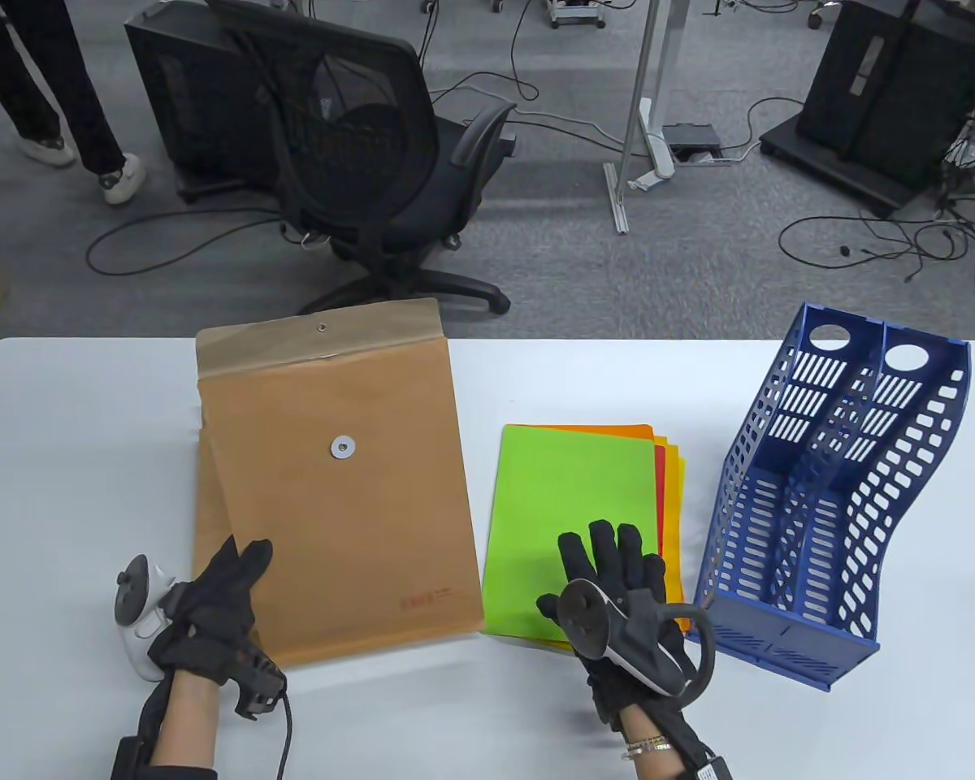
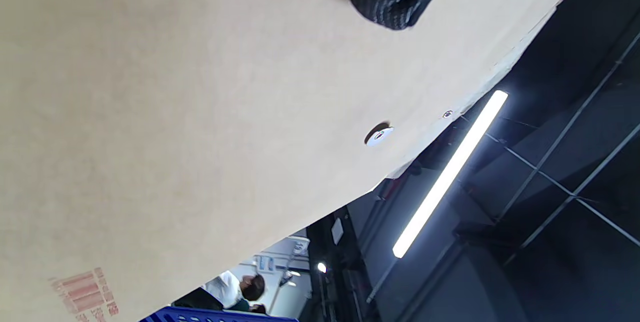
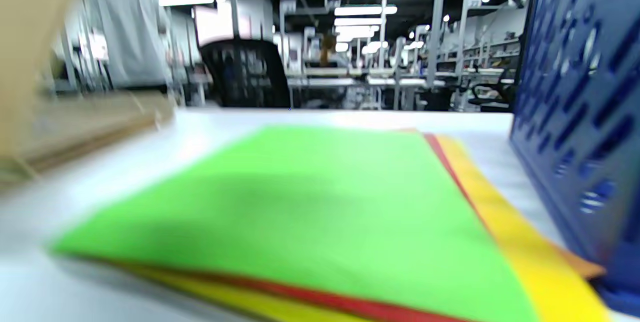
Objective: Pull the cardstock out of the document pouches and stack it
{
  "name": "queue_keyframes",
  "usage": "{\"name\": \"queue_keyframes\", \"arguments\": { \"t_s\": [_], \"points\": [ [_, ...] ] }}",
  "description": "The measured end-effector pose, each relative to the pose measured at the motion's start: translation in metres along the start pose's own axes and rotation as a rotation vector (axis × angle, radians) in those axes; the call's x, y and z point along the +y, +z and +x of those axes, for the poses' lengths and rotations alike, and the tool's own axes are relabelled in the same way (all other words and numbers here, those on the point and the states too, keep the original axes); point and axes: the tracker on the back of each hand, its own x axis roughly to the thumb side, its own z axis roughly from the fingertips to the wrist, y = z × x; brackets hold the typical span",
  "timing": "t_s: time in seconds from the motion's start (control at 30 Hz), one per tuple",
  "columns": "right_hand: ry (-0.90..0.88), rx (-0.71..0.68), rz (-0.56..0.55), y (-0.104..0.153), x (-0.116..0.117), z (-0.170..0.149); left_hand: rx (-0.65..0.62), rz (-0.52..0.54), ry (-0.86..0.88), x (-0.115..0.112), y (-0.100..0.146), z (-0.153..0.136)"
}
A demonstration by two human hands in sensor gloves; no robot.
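We are gripping the brown pouch (image 1: 333, 496) with our left hand (image 1: 211, 609); our right hand (image 1: 617, 601) is resting flat, fingers spread, on the green cardstock (image 1: 569, 520).

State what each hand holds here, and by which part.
The left hand holds the top envelope by its near left corner. The right hand rests flat on the green sheet.

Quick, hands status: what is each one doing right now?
Left hand: on the near left corner of the top pouch; grip cannot be told.
Right hand: open, fingers spread flat on the green sheet atop the stack.
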Motion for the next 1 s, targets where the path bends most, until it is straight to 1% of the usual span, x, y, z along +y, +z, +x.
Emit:
{"name": "queue_keyframes", "arguments": {
  "t_s": [0.07, 0.13, 0.17, 0.23, 0.27, 0.3, 0.37, 0.47, 0.53, 0.6, 0.67, 0.77, 0.83, 0.93, 1.0],
  "points": [
    [-0.033, -0.008, 0.009, 0.005, -0.001, 0.007, 0.017, 0.105, -0.056, -0.002, 0.002, 0.009],
    [-0.014, -0.019, 0.014, 0.009, 0.008, 0.011, 0.073, 0.219, -0.119, -0.001, 0.005, 0.020],
    [0.004, -0.036, 0.022, 0.010, 0.014, 0.013, 0.119, 0.290, -0.161, 0.003, 0.006, 0.027],
    [0.052, -0.057, 0.084, 0.009, 0.024, 0.012, 0.255, 0.436, -0.235, 0.012, 0.009, 0.039],
    [0.055, -0.051, 0.111, 0.008, 0.026, 0.012, 0.270, 0.457, -0.258, 0.018, 0.008, 0.043],
    [0.036, -0.044, 0.142, 0.006, 0.029, 0.011, 0.303, 0.467, -0.286, 0.026, 0.006, 0.048],
    [-0.018, -0.036, 0.167, 0.004, 0.033, 0.010, 0.362, 0.508, -0.343, 0.041, 0.003, 0.051],
    [-0.016, -0.042, 0.188, 0.003, 0.036, 0.009, 0.459, 0.540, -0.365, 0.061, -0.002, 0.041],
    [-0.016, -0.043, 0.190, 0.003, 0.036, 0.008, 0.520, 0.509, -0.326, 0.071, -0.005, 0.031],
    [-0.048, -0.053, 0.205, 0.003, 0.035, 0.006, 0.596, 0.449, -0.256, 0.080, -0.010, 0.017],
    [-0.067, -0.057, 0.206, 0.003, 0.034, 0.005, 0.634, 0.464, -0.256, 0.085, -0.012, 0.009],
    [-0.072, -0.061, 0.200, 0.003, 0.034, 0.004, 0.696, 0.522, -0.322, 0.088, -0.014, 0.004],
    [-0.074, -0.062, 0.202, 0.003, 0.034, 0.003, 0.727, 0.533, -0.377, 0.087, -0.015, 0.003],
    [-0.081, -0.064, 0.206, 0.003, 0.034, 0.003, 0.715, 0.545, -0.454, 0.079, -0.015, 0.005],
    [-0.078, -0.072, 0.210, 0.003, 0.034, 0.005, 0.680, 0.590, -0.516, 0.071, -0.014, 0.008]
  ]
}}
